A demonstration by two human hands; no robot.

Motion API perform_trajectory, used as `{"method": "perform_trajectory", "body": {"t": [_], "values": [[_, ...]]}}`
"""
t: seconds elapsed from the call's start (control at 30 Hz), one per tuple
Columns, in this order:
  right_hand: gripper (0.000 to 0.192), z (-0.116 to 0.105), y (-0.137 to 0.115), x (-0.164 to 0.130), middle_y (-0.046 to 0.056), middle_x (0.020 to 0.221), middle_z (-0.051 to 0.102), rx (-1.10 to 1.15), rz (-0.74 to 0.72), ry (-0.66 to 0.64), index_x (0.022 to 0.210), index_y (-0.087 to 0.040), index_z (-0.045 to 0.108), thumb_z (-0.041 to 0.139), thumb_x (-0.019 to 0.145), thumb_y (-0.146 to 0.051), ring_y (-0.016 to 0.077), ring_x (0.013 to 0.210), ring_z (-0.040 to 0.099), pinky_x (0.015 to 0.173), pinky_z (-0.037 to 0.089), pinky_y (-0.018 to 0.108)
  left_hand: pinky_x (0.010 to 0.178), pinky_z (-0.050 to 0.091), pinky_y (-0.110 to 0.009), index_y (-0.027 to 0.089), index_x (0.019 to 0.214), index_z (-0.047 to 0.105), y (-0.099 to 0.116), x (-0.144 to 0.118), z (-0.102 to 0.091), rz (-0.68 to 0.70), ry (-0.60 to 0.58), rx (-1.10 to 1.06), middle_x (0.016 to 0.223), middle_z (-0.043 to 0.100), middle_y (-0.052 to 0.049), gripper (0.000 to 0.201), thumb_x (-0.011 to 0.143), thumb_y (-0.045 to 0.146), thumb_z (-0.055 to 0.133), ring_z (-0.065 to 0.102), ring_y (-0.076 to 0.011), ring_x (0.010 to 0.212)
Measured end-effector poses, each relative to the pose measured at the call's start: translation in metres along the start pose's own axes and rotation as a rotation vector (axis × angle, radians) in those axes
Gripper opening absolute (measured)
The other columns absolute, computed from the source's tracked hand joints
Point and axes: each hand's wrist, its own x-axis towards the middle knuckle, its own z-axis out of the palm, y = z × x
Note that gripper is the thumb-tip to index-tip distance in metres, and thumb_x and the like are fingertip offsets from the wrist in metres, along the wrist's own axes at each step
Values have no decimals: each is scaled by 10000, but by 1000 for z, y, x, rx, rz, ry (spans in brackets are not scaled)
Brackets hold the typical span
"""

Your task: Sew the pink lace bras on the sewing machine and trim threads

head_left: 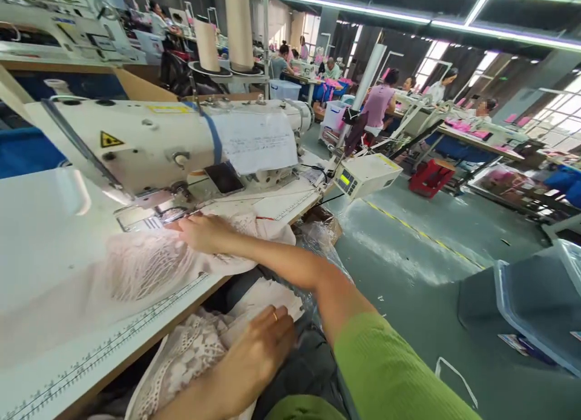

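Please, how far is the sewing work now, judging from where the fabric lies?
Done: part of the lace fabric already lies flat on the table, left of the needle. In hand: the right hand presses it at the sewing machine. Left: the left hand rests on fabric bunched in the lap.

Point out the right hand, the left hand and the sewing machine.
right hand (202, 231), head view, on its back, resting on lace fabric.
left hand (258, 353), head view, on its back.
sewing machine (149, 141), head view, on its white arm.

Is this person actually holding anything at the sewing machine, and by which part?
Right hand presses flat on the lace fabric near the needle. Left hand rests on lace pieces in the lap; no closed grip shows.
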Motion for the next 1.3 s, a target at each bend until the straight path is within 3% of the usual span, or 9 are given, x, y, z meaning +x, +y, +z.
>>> {"method": "perform_trajectory", "body": {"t": [0.1, 0.2, 0.33, 0.53, 0.67, 0.83, 0.97, 1.07, 1.3], "values": [[417, 4, -4, -11, -105, 762, 687, -282, -85, 26, 610, -84, 539, 281, 915, -205, 4, 944, 614, 522, 280, 101, 764, 472, -358, 180, 677, 607, 7, -22, 0, 81, -127, 40, 810, 680, -65, 323, 945, 360, 632, 611, -228, 841], [207, 6, -4, -27, -23, 1074, 720, -504, -204, 32, 745, -110, 597, 494, 907, -189, 77, 1078, 610, 735, 413, 146, 830, 483, -376, 186, 715, 627, -20, -39, -27, -149, -31, 28, 1003, 700, -94, 455, 919, 590, 571, 609, -254, 954], [135, 1, 2, -27, 96, 1119, 695, -683, -302, 37, 939, -149, 597, 480, 986, -195, 160, 1011, 628, 850, 438, 258, 768, 521, -369, 162, 913, 622, -92, -70, -87, -689, 253, 287, 896, 638, -96, 325, 1038, 258, 337, 592, -231, 848], [120, 3, -3, -6, 67, 935, 702, -860, -311, -5, 954, -185, 608, 507, 976, -246, 194, 840, 631, 739, 412, 278, 1037, 490, -484, 121, 1245, 568, -162, -99, -110, -694, 78, 395, 1278, 625, -153, 325, 988, 208, 390, 557, -282, 1211], [98, 12, -3, 6, 58, 957, 715, -938, -297, -26, 991, -194, 622, 622, 907, -246, 191, 848, 638, 697, 388, 257, 1053, 480, -443, 122, 1177, 617, -167, -89, -112, -619, -9, 373, 1251, 646, -139, 273, 974, 172, 443, 549, -274, 1231], [243, 15, 4, 17, 77, 796, 716, -1013, -234, 63, 902, -181, 647, 418, 971, -138, 193, 706, 620, 617, 314, 284, 762, 556, -375, 144, 822, 629, -172, -74, -121, -654, -92, 405, 866, 664, -91, 275, 954, 75, 398, 624, -231, 824], [141, 18, 4, 13, 72, 802, 716, -1036, -228, 98, 945, -184, 639, 505, 957, -224, 206, 714, 620, 610, 295, 282, 850, 547, -468, 88, 1077, 617, -176, -79, -110, -719, -51, 446, 1111, 652, -177, 248, 971, 128, 396, 619, -300, 1014], [78, 21, 4, 8, 53, 805, 705, -1060, -265, 118, 860, -190, 619, 564, 914, -204, 189, 718, 610, 619, 298, 271, 1042, 457, -562, -46, 1330, 479, -175, -91, -102, -750, 15, 521, 1377, 526, -302, 531, 963, 336, 515, 479, -411, 1309], [161, 20, 9, 1, -11, 644, 630, -992, -334, 152, 739, -205, 559, 549, 898, -179, 147, 606, 567, 598, 312, 247, 1116, 403, -543, -17, 1281, 579, -165, -88, -105, -683, -53, 531, 1327, 626, -236, 563, 933, 426, 591, 548, -388, 1275]]}}
